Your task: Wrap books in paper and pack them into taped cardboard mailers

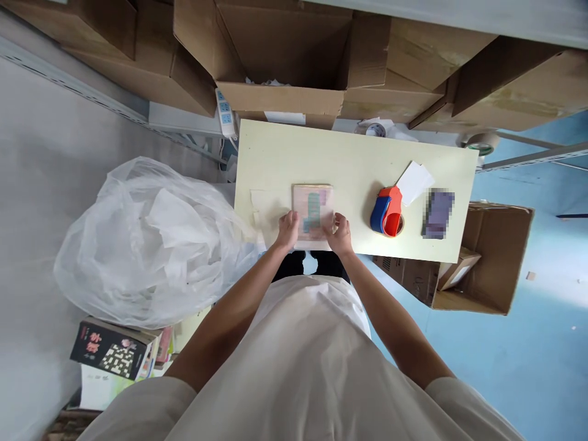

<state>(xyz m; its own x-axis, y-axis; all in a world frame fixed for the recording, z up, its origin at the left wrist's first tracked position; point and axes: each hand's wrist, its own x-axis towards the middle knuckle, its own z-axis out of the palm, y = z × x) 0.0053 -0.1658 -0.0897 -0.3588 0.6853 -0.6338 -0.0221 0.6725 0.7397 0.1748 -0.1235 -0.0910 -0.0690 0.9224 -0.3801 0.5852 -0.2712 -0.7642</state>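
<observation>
A flat, pinkish book with a green block and blue and purple patches on its cover lies on the pale table, near the front edge. Its surface looks hazy, as if a thin see-through sheet covers it; I cannot make this out for sure. My left hand is closed at the book's left edge, fingers curled against it. At the right edge, my right hand is closed too, with thumb and fingers pinched at the lower right side. A pale paper sheet lies just left of the book.
A red and blue tape dispenser, white cards and a pixelated dark object lie on the table's right. A clear bag of white sheets bulges at left, above stacked books. Cardboard boxes line the back; another box stands right.
</observation>
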